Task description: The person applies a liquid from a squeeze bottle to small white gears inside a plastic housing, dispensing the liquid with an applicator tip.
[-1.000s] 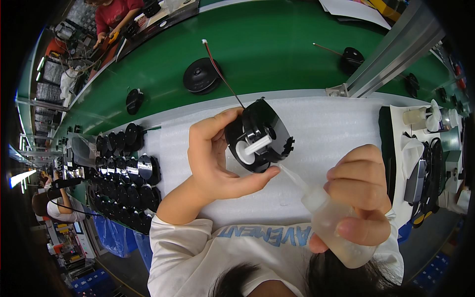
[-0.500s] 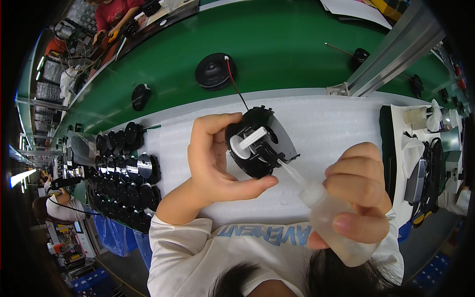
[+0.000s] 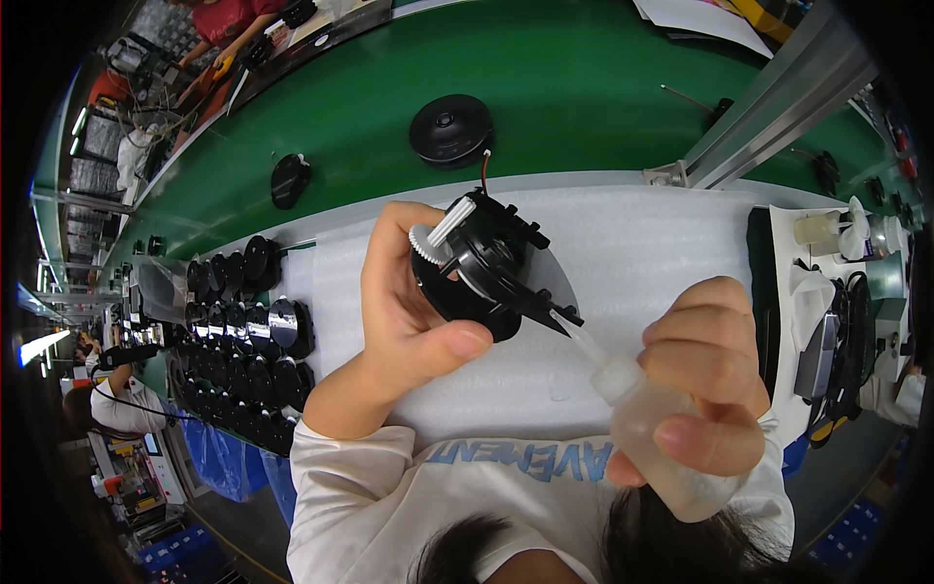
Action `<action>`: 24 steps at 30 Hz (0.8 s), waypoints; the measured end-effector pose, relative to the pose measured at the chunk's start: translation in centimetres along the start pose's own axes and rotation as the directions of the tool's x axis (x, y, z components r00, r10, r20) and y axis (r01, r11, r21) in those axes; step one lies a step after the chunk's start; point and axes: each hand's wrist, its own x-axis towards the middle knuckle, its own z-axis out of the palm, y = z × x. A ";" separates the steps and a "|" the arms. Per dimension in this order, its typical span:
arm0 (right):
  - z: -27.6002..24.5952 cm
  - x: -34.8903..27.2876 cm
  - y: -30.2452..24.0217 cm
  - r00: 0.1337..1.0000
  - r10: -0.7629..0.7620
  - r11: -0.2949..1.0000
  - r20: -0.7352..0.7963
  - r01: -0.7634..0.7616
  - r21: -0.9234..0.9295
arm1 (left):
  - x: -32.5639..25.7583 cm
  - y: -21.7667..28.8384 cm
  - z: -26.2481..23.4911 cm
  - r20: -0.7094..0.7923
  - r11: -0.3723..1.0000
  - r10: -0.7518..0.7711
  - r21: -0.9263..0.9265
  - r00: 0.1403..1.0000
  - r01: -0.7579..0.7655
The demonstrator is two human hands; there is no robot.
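Note:
My left hand [image 3: 399, 302] is closed around a round black plastic assembly [image 3: 496, 258], held tilted above the white padded work surface [image 3: 584, 243]. A white gear with a ribbed shaft [image 3: 443, 234] stands out on its left side, and a short red-and-black wire with a white plug rises from its far edge. In my right hand [image 3: 705, 370] is a translucent squeeze bottle [image 3: 652, 438], its fingers wrapped round the body. The bottle's thin nozzle [image 3: 581, 341] meets a black arm at the assembly's lower right edge; whether liquid comes out cannot be seen.
Beyond the work surface runs a green conveyor belt [image 3: 360, 127] carrying a black round unit [image 3: 450, 131] and a smaller black part [image 3: 290, 181]. Rows of black parts [image 3: 248, 331] stand at left. A metal post [image 3: 778, 97] rises at far right. Another person [image 3: 229, 24] works at upper left.
My left hand has turned the assembly, so the gear and shaft now sit higher and further left. The nozzle stays at its edge. Parts on the belt have shifted to the right.

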 end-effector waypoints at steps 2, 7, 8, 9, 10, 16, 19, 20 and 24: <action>0.0 0.0 0.1 1.000 -0.002 1.000 0.001 0.002 -0.004 | 0.1 0.1 0.1 -0.008 1.000 -0.004 -0.019 1.000 0.004; 0.1 0.0 0.3 1.000 0.001 1.000 0.011 -0.001 0.007 | 0.2 0.0 -0.2 -0.038 1.000 -0.003 0.021 0.999 0.004; 0.1 0.0 0.2 1.000 0.014 1.000 0.013 -0.014 0.007 | 0.2 -0.1 -0.3 -0.037 1.000 -0.004 0.020 0.999 0.004; 0.1 0.1 0.3 1.000 0.026 1.000 0.015 -0.026 0.008 | 0.2 -0.2 -0.5 -0.038 0.999 0.008 0.050 0.999 -0.006; 0.0 0.1 0.3 1.000 0.027 1.000 0.015 -0.027 0.005 | 0.3 -0.3 -0.6 -0.036 0.997 0.020 0.079 0.999 -0.017; 1.2 -0.5 1.9 0.988 0.125 0.965 -0.093 -0.099 0.243 | 1.3 -0.7 -1.1 -0.060 0.995 -0.033 0.092 0.998 0.038; 2.5 -1.5 2.7 0.856 0.516 0.732 -0.032 -0.421 0.536 | 2.2 -0.7 -2.5 -0.094 0.985 -0.173 0.006 0.980 0.175; 3.2 -1.3 3.1 0.714 0.700 0.505 0.011 -0.507 0.698 | 2.5 -0.5 -2.7 -0.056 0.981 -0.193 -0.010 0.980 0.193; 3.1 -0.9 3.8 0.468 0.853 0.082 0.231 -0.558 0.826 | 2.1 0.3 -2.0 -0.039 0.987 -0.156 0.019 0.987 0.157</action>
